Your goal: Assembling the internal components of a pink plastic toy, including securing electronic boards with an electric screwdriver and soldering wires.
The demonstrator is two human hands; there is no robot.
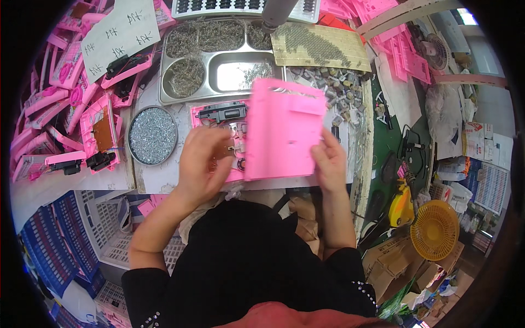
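A pink plastic cover [285, 136] is raised and tilted over a pink plastic casing [235, 175] on the bench in front of me. My right hand [331, 162] grips the cover's right edge between thumb and fingers. At the casing's left side is my left hand [201, 161], fingers bent and apart from the thumb, with nothing visible between them. Beside its fingertips lie small metal parts [236, 143] inside the casing. A black mechanism [221, 112] sits along the casing's upper edge. The cover hides the casing's right part and is slightly blurred.
Behind the casing stands a steel compartment tray [205, 97] of small screws. A round dish of silvery pieces [152, 135] is at left, near piled pink casings [68, 101]. Small metal blocks [333, 90] and a yellowish card [322, 46] lie to the right. A yellow basket [435, 229] stands lower right.
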